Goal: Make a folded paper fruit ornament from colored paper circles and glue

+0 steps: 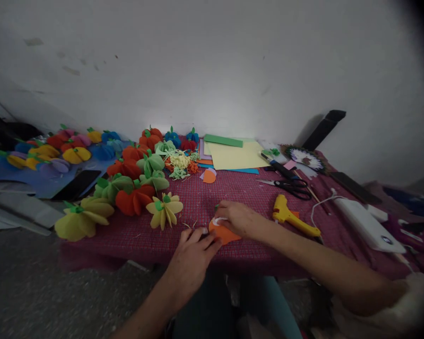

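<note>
An orange paper cutout [226, 235] lies near the front edge of the table, between my two hands. My left hand [192, 254] reaches in from the lower left, thumb and fingertips closed on the cutout's left edge. Coming across from the right, my right hand [235, 217] has its fingers curled down on the upper part of the same cutout. A small white strip [219, 220] shows by the right fingertips; whether it is part of the cutout I cannot tell. A bit of green [216, 207] peeks out above those fingers. A yellow paper pumpkin [164, 210] stands left of my hands.
Paper pumpkins [134, 197] in several colours crowd the left side. Shredded paper [179, 161] and stacked paper sheets [235, 154] lie at the back. Right are scissors [293, 188], a yellow glue gun [291, 216] and a white power box [371, 226] with cable. A wall stands behind.
</note>
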Action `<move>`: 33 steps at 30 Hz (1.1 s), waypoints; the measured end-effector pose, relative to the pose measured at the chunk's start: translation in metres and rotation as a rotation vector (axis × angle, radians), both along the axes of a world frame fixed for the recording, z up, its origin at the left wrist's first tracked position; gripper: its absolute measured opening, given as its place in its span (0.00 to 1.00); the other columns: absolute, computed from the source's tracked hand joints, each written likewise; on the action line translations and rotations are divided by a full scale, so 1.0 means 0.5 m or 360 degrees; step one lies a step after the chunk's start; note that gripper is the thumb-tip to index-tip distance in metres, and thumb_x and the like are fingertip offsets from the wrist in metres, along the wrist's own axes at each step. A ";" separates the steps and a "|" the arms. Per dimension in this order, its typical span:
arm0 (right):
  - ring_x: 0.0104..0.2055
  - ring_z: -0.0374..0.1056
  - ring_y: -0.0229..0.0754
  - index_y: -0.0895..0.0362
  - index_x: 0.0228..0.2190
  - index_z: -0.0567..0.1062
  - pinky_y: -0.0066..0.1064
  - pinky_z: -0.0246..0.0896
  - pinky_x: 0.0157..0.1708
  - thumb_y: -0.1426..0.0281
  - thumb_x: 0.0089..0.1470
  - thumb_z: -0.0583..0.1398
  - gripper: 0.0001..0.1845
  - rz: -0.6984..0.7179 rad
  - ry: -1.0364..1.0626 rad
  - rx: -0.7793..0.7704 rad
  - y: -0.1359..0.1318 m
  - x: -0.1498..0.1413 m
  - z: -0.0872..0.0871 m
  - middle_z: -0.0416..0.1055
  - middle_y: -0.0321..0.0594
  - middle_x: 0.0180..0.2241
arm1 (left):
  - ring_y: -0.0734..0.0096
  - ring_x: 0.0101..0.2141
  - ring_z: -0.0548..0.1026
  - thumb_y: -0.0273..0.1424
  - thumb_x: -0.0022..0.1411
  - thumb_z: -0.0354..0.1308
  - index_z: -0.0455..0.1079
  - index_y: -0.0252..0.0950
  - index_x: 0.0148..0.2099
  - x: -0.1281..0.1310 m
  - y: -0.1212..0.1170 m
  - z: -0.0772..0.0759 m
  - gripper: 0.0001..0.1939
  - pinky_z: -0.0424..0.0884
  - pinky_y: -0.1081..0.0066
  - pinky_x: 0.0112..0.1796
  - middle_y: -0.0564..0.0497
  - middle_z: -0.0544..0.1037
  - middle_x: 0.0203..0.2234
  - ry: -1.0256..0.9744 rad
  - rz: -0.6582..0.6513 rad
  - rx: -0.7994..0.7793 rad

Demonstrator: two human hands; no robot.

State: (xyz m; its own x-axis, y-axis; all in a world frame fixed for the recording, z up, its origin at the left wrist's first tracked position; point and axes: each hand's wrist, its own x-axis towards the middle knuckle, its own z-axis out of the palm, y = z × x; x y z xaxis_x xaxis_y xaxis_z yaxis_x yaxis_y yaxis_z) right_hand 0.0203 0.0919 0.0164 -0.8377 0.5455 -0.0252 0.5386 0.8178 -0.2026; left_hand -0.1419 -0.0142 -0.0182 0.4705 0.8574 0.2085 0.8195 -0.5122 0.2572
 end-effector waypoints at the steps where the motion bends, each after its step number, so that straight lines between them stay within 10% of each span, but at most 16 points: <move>1: 0.33 0.63 0.38 0.59 0.34 0.75 0.28 0.55 0.33 0.72 0.56 0.54 0.09 -0.0011 0.0008 -0.0010 0.000 -0.003 0.003 0.67 0.41 0.32 | 0.61 0.47 0.63 0.21 0.57 0.48 0.63 0.45 0.53 -0.001 0.000 0.000 0.23 0.53 0.59 0.44 0.55 0.71 0.50 0.0011 -0.0009 -0.0017; 7: 0.32 0.64 0.38 0.59 0.31 0.76 0.28 0.57 0.32 0.75 0.49 0.58 0.06 -0.0272 0.0250 -0.0175 0.005 -0.003 0.040 0.66 0.41 0.33 | 0.63 0.48 0.61 0.25 0.60 0.47 0.62 0.44 0.54 -0.001 -0.003 0.003 0.20 0.53 0.61 0.44 0.55 0.71 0.50 0.0033 -0.0005 -0.0060; 13: 0.24 0.62 0.35 0.57 0.26 0.72 0.27 0.56 0.25 0.60 0.45 0.61 0.13 -0.0796 0.1069 -0.1149 0.036 0.061 0.077 0.66 0.33 0.22 | 0.62 0.48 0.62 0.25 0.60 0.47 0.63 0.46 0.53 0.001 -0.003 0.005 0.20 0.53 0.60 0.44 0.55 0.71 0.49 0.0025 0.0011 -0.0057; 18: 0.25 0.62 0.33 0.57 0.27 0.69 0.26 0.56 0.26 0.61 0.38 0.66 0.16 -0.1045 0.1613 -0.1450 0.043 0.108 0.082 0.67 0.32 0.24 | 0.62 0.47 0.62 0.23 0.58 0.48 0.64 0.44 0.52 0.003 -0.001 0.008 0.20 0.52 0.59 0.46 0.55 0.72 0.48 0.0007 0.0007 -0.0055; 33: 0.33 0.65 0.37 0.56 0.36 0.73 0.26 0.56 0.32 0.77 0.47 0.58 0.12 -0.0612 0.0631 -0.0070 0.049 0.137 0.008 0.69 0.39 0.34 | 0.62 0.45 0.64 0.23 0.58 0.50 0.66 0.38 0.49 0.029 0.075 0.026 0.17 0.55 0.60 0.43 0.49 0.75 0.41 0.0218 0.0143 0.0095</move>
State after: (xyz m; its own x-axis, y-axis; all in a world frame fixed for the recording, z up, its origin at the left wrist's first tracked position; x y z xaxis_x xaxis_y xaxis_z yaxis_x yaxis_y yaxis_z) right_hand 0.0887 0.1166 0.0202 -0.5283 0.8195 0.2219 0.6724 0.5634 -0.4800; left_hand -0.1273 0.0235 -0.0053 0.4199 0.8854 0.1994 0.8880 -0.4462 0.1114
